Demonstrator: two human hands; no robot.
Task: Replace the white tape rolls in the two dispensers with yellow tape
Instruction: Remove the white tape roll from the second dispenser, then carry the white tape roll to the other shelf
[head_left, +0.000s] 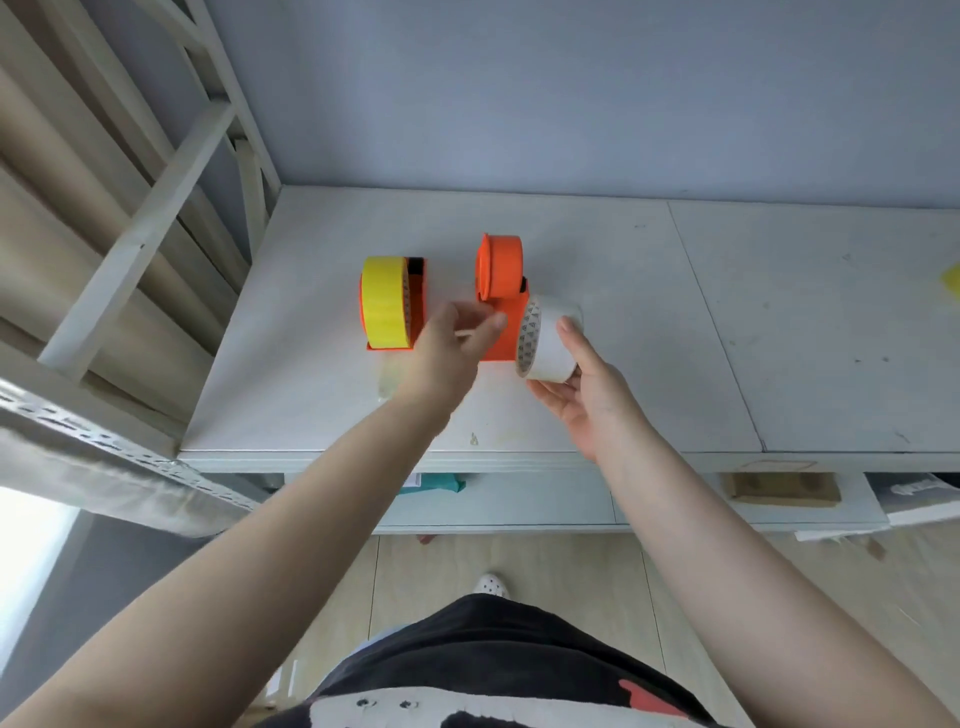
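Note:
Two orange dispensers stand on the white table (649, 322). The left dispenser (415, 312) carries a yellow tape roll (383, 301). The right dispenser (501, 291) shows its bare orange hub with no roll on it. My right hand (584, 395) holds a white tape roll (545, 340) just to the right of that dispenser, thumb on top and fingers beneath. My left hand (452, 348) reaches between the two dispensers, fingertips pinched at the right dispenser's body; whether they grip it I cannot tell.
A yellow object (951, 280) peeks in at the table's far right edge. A white metal shelf frame (156, 218) rises on the left. A lower shelf under the table holds a teal packet (441, 483) and a brown block (784, 486).

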